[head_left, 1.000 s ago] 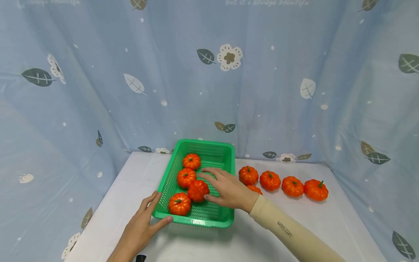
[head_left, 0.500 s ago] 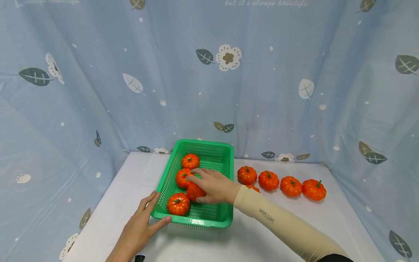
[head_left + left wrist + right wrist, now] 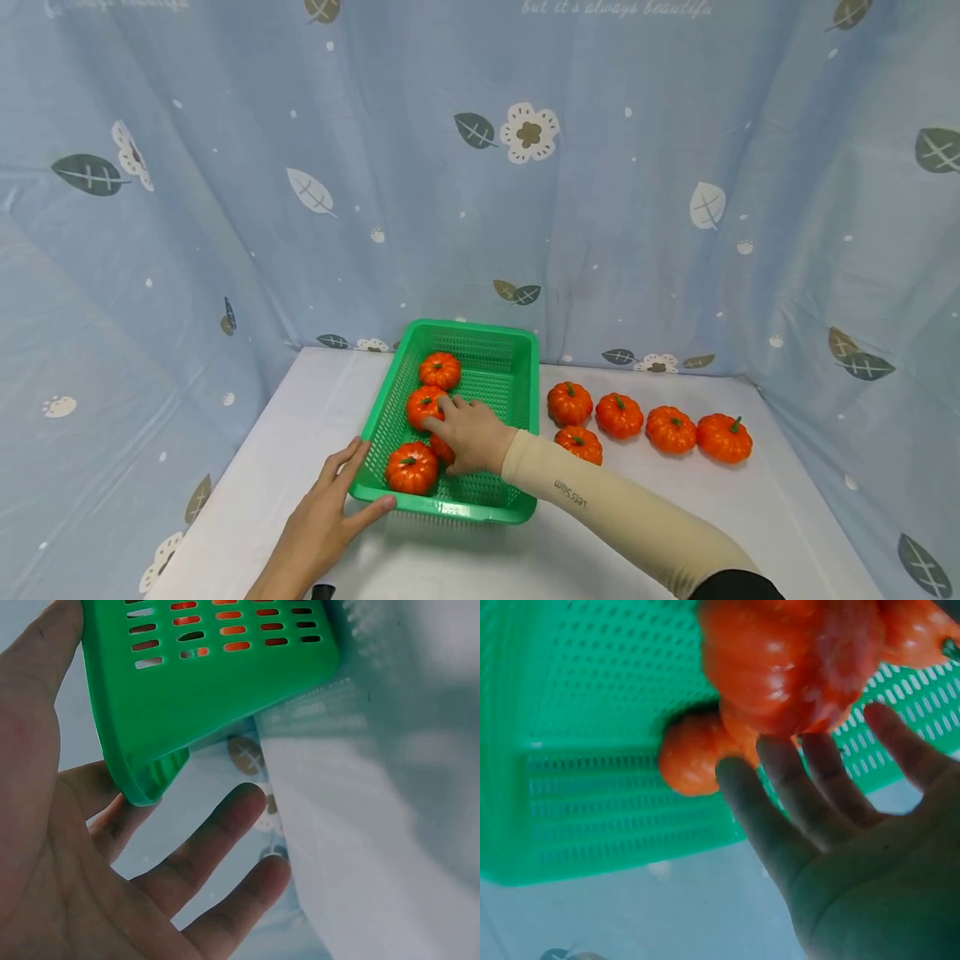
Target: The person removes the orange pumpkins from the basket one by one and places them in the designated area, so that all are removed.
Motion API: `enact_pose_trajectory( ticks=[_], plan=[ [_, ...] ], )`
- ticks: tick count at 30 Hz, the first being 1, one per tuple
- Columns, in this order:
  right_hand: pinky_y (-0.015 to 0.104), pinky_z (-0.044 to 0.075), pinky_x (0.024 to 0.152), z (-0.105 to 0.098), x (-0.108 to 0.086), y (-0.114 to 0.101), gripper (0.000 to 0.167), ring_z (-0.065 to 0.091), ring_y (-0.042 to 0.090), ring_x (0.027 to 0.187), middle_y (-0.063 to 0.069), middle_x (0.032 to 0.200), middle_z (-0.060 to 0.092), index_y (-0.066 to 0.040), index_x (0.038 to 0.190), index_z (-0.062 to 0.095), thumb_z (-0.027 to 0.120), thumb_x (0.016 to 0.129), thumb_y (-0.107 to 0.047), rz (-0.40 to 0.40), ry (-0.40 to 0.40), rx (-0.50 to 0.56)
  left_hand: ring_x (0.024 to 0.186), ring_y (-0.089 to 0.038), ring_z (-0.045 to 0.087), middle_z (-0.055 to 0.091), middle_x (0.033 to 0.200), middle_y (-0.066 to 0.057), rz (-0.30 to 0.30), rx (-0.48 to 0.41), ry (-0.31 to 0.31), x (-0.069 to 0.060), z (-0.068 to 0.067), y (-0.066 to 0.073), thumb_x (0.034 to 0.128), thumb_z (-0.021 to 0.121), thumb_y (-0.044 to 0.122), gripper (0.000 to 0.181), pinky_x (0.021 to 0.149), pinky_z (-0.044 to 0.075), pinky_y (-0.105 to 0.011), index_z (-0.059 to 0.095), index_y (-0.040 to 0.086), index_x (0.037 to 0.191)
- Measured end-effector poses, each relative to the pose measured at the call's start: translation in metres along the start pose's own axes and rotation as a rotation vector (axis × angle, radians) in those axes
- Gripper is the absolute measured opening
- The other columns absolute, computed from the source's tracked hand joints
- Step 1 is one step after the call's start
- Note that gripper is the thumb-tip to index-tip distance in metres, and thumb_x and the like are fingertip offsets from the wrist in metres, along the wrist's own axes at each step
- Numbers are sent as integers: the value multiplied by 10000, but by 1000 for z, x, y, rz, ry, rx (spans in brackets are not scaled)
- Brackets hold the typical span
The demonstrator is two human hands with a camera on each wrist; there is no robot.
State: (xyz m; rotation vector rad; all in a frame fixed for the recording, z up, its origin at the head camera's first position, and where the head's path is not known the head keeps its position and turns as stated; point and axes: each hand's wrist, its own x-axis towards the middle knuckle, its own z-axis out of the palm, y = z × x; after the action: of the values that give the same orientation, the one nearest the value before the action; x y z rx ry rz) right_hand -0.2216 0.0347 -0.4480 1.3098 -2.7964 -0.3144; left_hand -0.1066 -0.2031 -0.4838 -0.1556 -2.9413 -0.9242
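A green plastic basket (image 3: 491, 515) stands on the white table. Several small orange pumpkins lie along its left side, among them a far pumpkin (image 3: 440, 370), a middle pumpkin (image 3: 422, 406) and a near-left pumpkin (image 3: 412, 467). My right hand (image 3: 476, 439) is inside the basket, covering most of another pumpkin (image 3: 441, 451). In the right wrist view its extended fingers (image 3: 780, 776) reach that pumpkin's edge (image 3: 780, 667); the thumb is hidden. My left hand (image 3: 318, 521) rests at the basket's near-left corner, thumb on the front rim, other fingers extended and spread beside the left wall.
Right of the basket, several more pumpkins form a row on the table, from one pumpkin (image 3: 569, 404) to the rightmost pumpkin (image 3: 724, 437). Another pumpkin (image 3: 579, 444) lies before the row, behind my right sleeve (image 3: 600, 500). A blue patterned curtain (image 3: 600, 208) surrounds the table.
My right hand has moved left and slightly nearer over the pumpkin, which has shifted a little left against the near-left one. My left hand and the basket have stayed in place.
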Motion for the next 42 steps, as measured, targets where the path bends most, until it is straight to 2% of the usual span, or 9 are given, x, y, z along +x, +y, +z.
enact_pose_trajectory(
  ticks=[5, 11, 15, 19, 25, 29, 33, 37, 42],
  plan=[
    [267, 549, 728, 8, 3, -5, 708, 524, 204, 1063, 51, 1240, 494, -256, 1318, 531, 841, 767, -574, -7, -64, -118, 1294, -399, 537, 315, 1615, -29, 1, 1, 4, 0, 0, 1, 855, 600, 745, 964, 929, 492, -625, 317, 218, 1611],
    [198, 504, 635, 15, 3, -13, 494, 511, 189, 1043, 27, 1192, 491, -244, 1230, 506, 774, 874, -459, -34, -36, -303, 1286, -400, 544, 327, 1609, -29, 6, 3, 21, 0, 1, 0, 856, 619, 731, 958, 928, 492, -625, 327, 215, 1608],
    [184, 501, 639, 18, 2, -13, 466, 514, 181, 1055, 15, 1182, 494, -255, 1241, 497, 757, 900, -437, -31, -41, -359, 1294, -404, 537, 331, 1607, -37, 10, 0, 18, 0, 2, 1, 858, 621, 727, 955, 937, 487, -628, 333, 207, 1606],
    [186, 521, 635, 16, 3, -7, 479, 539, 191, 1052, 46, 1232, 490, -229, 1242, 511, 799, 878, -347, -15, -48, -259, 1299, -397, 533, 332, 1606, -36, 10, -3, 14, 0, 2, 2, 858, 620, 727, 955, 940, 487, -626, 333, 207, 1606],
    [185, 469, 543, 1, -1, 14, 556, 496, 214, 959, 112, 1282, 448, -178, 1272, 501, 833, 843, -301, 5, -34, 114, 1334, -399, 499, 312, 1613, -38, -20, -13, -15, 0, 1, 1, 841, 602, 759, 990, 960, 472, -630, 306, 218, 1615],
    [248, 563, 652, -15, -12, 28, 682, 537, 242, 1050, 119, 1327, 455, -171, 1378, 505, 863, 822, -336, 26, 27, 275, 1346, -391, 488, 303, 1615, -37, -24, -22, -15, 0, 1, -1, 832, 607, 768, 1006, 966, 468, -628, 302, 217, 1616],
    [315, 583, 782, -25, -25, 40, 715, 538, 276, 1156, 98, 1363, 450, -170, 1410, 502, 875, 819, -321, 80, 69, 416, 1354, -388, 479, 302, 1615, -33, -17, -24, -8, 0, 2, -2, 833, 607, 768, 1004, 966, 464, -633, 304, 218, 1616],
    [329, 568, 838, -31, -41, 49, 696, 514, 257, 1173, 86, 1352, 457, -181, 1412, 512, 865, 831, -330, 121, 117, 523, 1363, -387, 470, 302, 1614, -30, -15, -24, -12, 1, 2, -1, 833, 603, 770, 1005, 973, 458, -634, 302, 216, 1616],
    [323, 560, 849, -34, -59, 58, 704, 483, 225, 1200, 74, 1373, 448, -198, 1428, 512, 859, 836, -352, 147, 170, 576, 1371, -383, 460, 297, 1614, -29, -15, -19, -11, -1, 1, -2, 841, 601, 764, 1007, 975, 459, -625, 297, 200, 1617]
  ],
)
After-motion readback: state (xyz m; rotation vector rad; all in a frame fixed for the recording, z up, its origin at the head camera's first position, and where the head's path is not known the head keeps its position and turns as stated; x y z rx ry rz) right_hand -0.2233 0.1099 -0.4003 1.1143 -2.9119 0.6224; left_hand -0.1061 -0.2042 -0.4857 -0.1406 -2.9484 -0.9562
